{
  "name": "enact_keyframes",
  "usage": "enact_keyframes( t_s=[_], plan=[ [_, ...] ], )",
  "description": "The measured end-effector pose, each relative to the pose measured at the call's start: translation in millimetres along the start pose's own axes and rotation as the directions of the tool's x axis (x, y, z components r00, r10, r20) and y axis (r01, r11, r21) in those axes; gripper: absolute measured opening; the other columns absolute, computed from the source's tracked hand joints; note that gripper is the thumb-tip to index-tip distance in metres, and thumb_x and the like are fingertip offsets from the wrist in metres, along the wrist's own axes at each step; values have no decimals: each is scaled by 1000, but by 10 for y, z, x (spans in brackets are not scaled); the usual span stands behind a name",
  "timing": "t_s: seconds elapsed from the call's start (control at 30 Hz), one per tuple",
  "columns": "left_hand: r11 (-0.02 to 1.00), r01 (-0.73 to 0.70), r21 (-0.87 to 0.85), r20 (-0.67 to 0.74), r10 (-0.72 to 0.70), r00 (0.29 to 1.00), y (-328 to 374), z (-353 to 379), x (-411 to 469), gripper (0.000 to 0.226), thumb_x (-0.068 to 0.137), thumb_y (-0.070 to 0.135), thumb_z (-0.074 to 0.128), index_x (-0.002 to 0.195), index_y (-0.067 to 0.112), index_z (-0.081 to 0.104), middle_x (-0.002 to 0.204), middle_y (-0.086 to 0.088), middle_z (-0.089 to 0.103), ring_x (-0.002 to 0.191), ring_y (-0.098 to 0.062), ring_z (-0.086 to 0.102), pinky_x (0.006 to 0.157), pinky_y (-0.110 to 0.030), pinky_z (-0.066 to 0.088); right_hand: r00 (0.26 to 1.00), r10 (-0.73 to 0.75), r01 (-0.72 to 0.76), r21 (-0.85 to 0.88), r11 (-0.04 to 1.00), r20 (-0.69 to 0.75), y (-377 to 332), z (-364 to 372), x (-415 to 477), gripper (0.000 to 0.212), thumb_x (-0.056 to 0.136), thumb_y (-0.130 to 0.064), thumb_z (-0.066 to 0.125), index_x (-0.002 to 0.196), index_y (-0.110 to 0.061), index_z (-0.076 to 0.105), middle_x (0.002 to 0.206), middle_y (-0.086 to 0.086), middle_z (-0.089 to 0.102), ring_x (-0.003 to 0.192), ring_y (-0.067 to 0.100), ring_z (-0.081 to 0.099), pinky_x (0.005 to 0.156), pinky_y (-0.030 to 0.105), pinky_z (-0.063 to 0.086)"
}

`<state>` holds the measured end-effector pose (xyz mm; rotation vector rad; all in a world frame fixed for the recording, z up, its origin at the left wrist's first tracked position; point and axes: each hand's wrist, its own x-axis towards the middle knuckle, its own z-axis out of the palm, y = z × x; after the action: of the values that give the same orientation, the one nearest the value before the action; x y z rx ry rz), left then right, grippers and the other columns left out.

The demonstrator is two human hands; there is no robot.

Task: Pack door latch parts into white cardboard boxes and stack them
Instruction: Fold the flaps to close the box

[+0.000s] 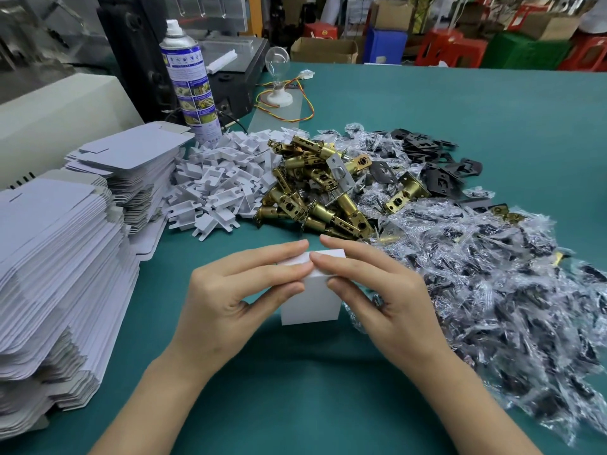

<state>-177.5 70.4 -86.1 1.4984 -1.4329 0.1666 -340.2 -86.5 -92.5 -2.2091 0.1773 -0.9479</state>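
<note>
at the far left, stacks of flat box blanks [59,264] sit on the green table [295,389]. next comes the left hand [226,290], its fingers laid close together across the top of the small white box [312,307], thumb against the front face, pinching the upper edge. the box stands upright on the table between both hands, just in front of the pile of brass latches [315,192]. the right hand [384,290] mirrors this, fingertips meeting the left's over the lid, thumb on the front. further right spreads a heap of clear plastic bags [492,307].
</note>
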Motion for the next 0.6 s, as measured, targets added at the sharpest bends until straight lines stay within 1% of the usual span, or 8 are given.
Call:
enact_keyframes(
  t_s=[0.1,0.2,0.23,0.3,0.37,0.4,0.5,0.6],
  plan=[
    [999,30,-29,-40,-31,999,6,48,-32,23,95,18,74,117,16,77,135,1,70,121,-12,70,103,-26,54,1000,16,-15,48,999,-24,-13,35,1,28,100,-18,64,125,-18,74,135,-4,67,129,9,61,104,27,51],
    [983,132,-129,-59,-141,988,6,96,-67,35,94,27,74,128,22,72,140,5,68,124,-10,68,101,-21,53,998,66,-63,129,990,-13,-26,51,6,34,100,-19,64,134,-26,67,135,-11,67,128,11,62,97,29,55],
    [962,196,-191,-44,-208,977,7,108,-77,41,93,33,75,134,28,70,139,9,69,121,-8,69,98,-19,54,996,89,-86,149,985,-13,-28,52,1,39,100,-21,65,137,-31,63,134,-14,67,126,12,63,95,29,56],
    [909,308,-280,17,-317,948,9,119,-92,51,88,40,77,137,46,65,128,18,73,110,-4,73,95,-15,53,986,164,-162,179,971,-1,-37,47,-11,46,99,-30,67,143,-42,57,132,-18,67,122,13,65,92,27,57],
    [888,360,-288,64,-357,932,-1,124,-100,56,84,43,77,135,59,60,116,23,76,104,-1,74,93,-12,52,962,268,-272,205,940,48,-46,40,-21,52,95,-39,67,145,-45,54,125,-18,69,118,10,67,91,24,57],
    [884,371,-283,77,-365,928,-7,124,-99,56,83,43,78,133,61,60,114,23,77,103,-2,75,93,-12,52,951,300,-309,209,928,72,-44,40,-21,51,94,-39,68,143,-43,55,122,-19,70,117,8,67,92,24,56],
    [886,375,-272,85,-366,927,-21,121,-89,47,83,44,78,125,59,63,113,21,77,101,-4,75,91,-12,53,941,321,-337,214,917,109,-32,41,-7,33,93,-28,67,125,-34,62,116,-21,72,113,6,68,94,25,54],
    [890,372,-264,83,-363,928,-20,122,-79,41,85,42,76,121,56,65,113,22,76,101,-4,75,90,-12,53,940,320,-339,215,916,121,-36,38,14,26,94,-27,67,118,-35,62,113,-19,72,113,8,68,93,22,53]
  ],
)
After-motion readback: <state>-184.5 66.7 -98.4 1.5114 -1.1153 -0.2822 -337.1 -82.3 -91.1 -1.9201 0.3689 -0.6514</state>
